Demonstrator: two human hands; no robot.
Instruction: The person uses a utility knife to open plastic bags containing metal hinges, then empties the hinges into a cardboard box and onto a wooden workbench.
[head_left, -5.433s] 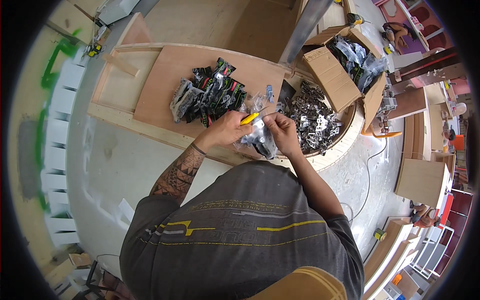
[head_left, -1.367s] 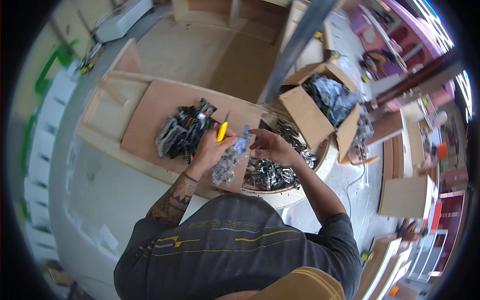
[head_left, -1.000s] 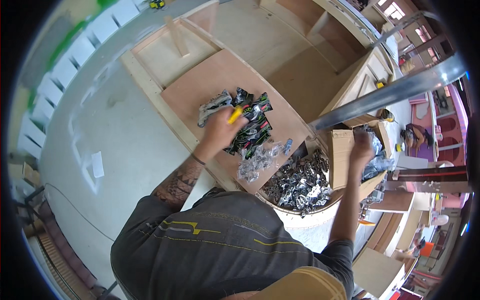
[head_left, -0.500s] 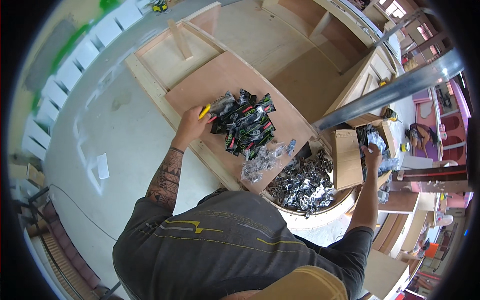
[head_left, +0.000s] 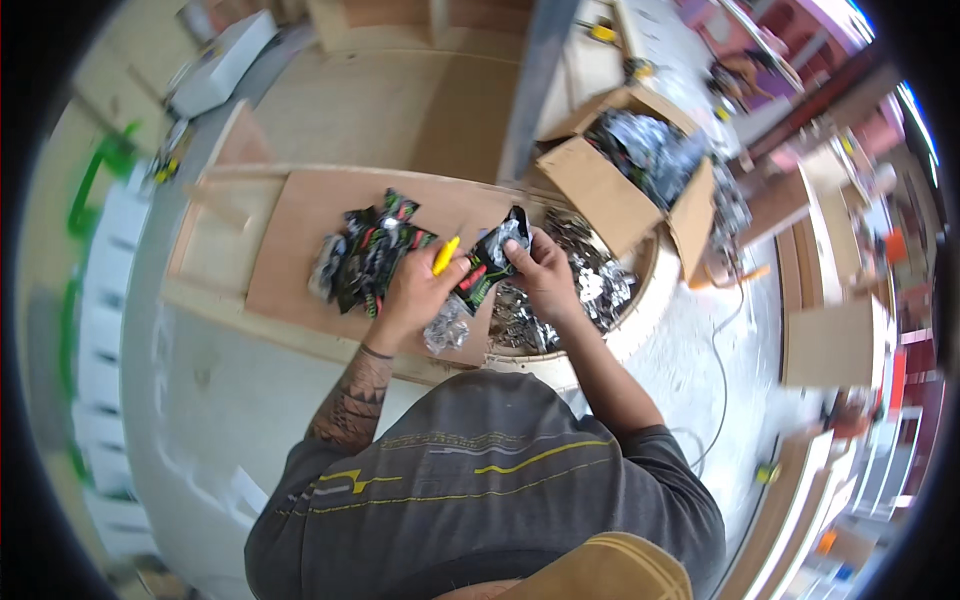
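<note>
My left hand [head_left: 413, 290] is closed around a slim yellow tool [head_left: 446, 256], whose working end is hidden. My right hand [head_left: 545, 278] grips a black plastic packet [head_left: 490, 250] with green and red print by its upper part, thumb on top. The packet's lower end reaches the left fingertips; whether they pinch it I cannot tell. A heap of similar black packets [head_left: 372, 255] lies on a brown board [head_left: 285, 235], left of my hands. Crumpled clear plastic bags [head_left: 447, 328] sit below them. Many shiny metal fittings [head_left: 600, 285] are piled behind my right hand.
An open cardboard box [head_left: 608, 198] holding more plastic packets [head_left: 650, 150] stands at the far right. A metal post [head_left: 535, 95] rises beyond the board. The curved wooden rim [head_left: 650, 300] bounds the fittings. A cable [head_left: 722, 370] trails across the floor at right.
My right hand has come from the cardboard box to the board, bringing a black packet. My left hand, still holding the yellow tool, has met it there. The view has turned right.
</note>
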